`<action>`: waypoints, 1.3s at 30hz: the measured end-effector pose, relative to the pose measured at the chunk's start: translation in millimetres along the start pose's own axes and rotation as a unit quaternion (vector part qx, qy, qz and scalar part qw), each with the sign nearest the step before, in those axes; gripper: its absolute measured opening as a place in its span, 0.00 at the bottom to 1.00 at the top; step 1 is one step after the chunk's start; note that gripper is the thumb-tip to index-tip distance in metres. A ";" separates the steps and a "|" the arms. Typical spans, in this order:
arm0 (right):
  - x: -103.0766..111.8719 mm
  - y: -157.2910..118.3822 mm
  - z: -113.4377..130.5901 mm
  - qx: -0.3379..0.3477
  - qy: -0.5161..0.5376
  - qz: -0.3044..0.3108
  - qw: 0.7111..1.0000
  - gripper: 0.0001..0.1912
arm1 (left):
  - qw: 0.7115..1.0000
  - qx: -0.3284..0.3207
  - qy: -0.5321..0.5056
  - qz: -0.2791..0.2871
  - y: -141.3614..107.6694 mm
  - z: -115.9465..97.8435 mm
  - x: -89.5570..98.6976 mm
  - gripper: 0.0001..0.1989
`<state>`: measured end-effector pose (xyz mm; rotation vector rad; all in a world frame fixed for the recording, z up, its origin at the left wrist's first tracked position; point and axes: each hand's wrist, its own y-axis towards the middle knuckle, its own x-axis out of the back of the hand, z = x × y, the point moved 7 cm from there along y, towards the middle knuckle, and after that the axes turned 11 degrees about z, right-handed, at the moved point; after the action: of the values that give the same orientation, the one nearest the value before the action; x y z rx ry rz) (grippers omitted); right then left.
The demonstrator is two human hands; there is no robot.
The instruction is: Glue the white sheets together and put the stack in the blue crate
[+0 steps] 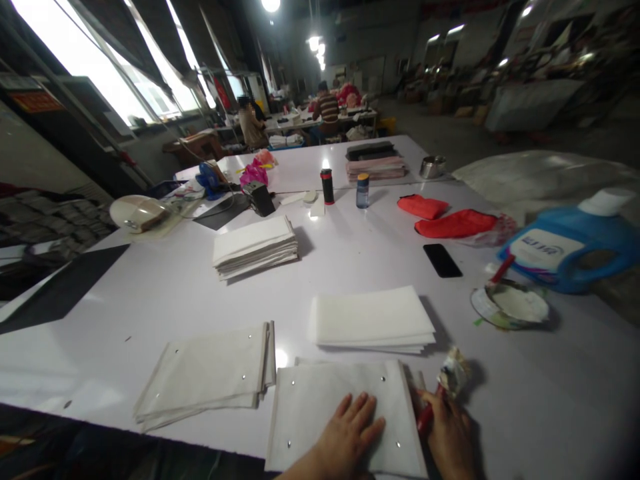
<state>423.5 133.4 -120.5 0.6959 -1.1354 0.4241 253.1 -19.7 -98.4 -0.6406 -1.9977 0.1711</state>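
Observation:
My left hand (347,433) lies flat, fingers spread, on a white fabric panel (310,400) with small metal eyelets near its corners. At the panel's right edge my right hand (447,427) is closed around the red handle of a brush (453,373), whose bristle end is coated in pale, crusty stuff. To the left sits a stack of similar eyelet panels (210,363). Behind the panel lies a stack of plain white sheets (373,317). A shallow dish of white paste (517,303) stands to the right, with another red handle (501,269) leaning in it.
A blue detergent jug (575,240) stands at the right edge, near a black phone (443,260) and red cloth pieces (455,223). Another white stack (255,247), a dark bottle (327,187) and a blue bottle (363,192) are farther back. People sit at a distant table.

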 end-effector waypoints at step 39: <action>-6.5 -2.2 -10.9 -0.032 0.056 0.053 0.996 0.19 | 0.990 0.002 -0.130 -0.061 -7.8 -28.4 31.6 0.35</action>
<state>429.8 139.6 -129.9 0.5494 -1.0783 0.5087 262.8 -14.5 -56.6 -0.5112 -2.2811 0.1915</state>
